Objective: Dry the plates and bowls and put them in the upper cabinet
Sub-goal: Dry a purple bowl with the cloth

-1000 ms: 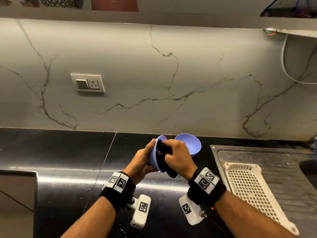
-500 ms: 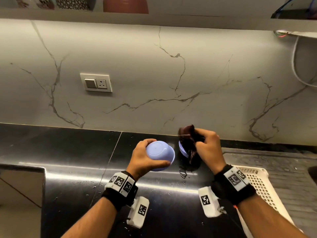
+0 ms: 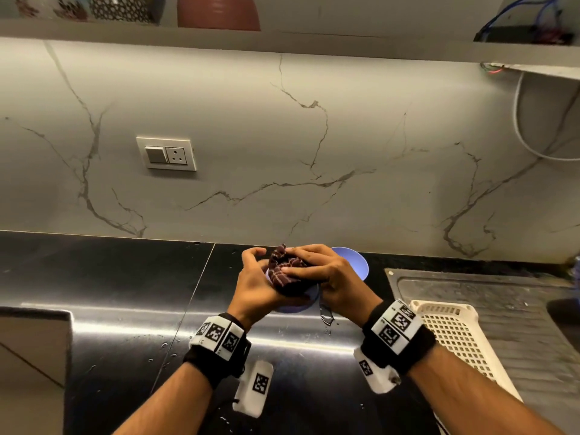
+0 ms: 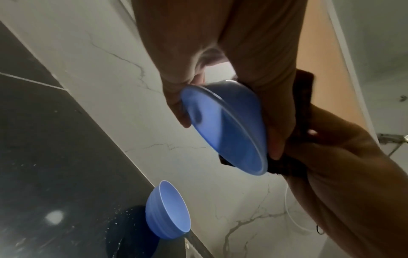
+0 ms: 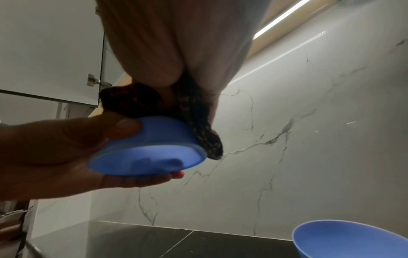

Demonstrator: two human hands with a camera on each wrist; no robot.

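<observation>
My left hand (image 3: 255, 279) grips a small blue bowl (image 3: 296, 306) above the black counter, mouth turned downward; its rim and hollow show in the left wrist view (image 4: 223, 129) and the right wrist view (image 5: 150, 155). My right hand (image 3: 314, 271) holds a dark maroon checked cloth (image 3: 287, 271) bunched against the bowl's outer base, and the cloth (image 5: 198, 125) hangs over one side. A second blue bowl (image 3: 361, 265) stands upright on the counter just behind my right hand, close to the wall (image 4: 167, 209).
A white perforated basket (image 3: 455, 337) lies on the steel drainboard (image 3: 508, 293) to the right. Water drops (image 3: 326, 318) sit on the black counter below my hands. A shelf with pots (image 3: 216, 11) runs overhead. A wall socket (image 3: 166, 153) is at left.
A second ago the cloth was inside the bowl, held on its side. The hands then parted, the bowl turned mouth down, and my right hand brought the cloth back onto its outside.
</observation>
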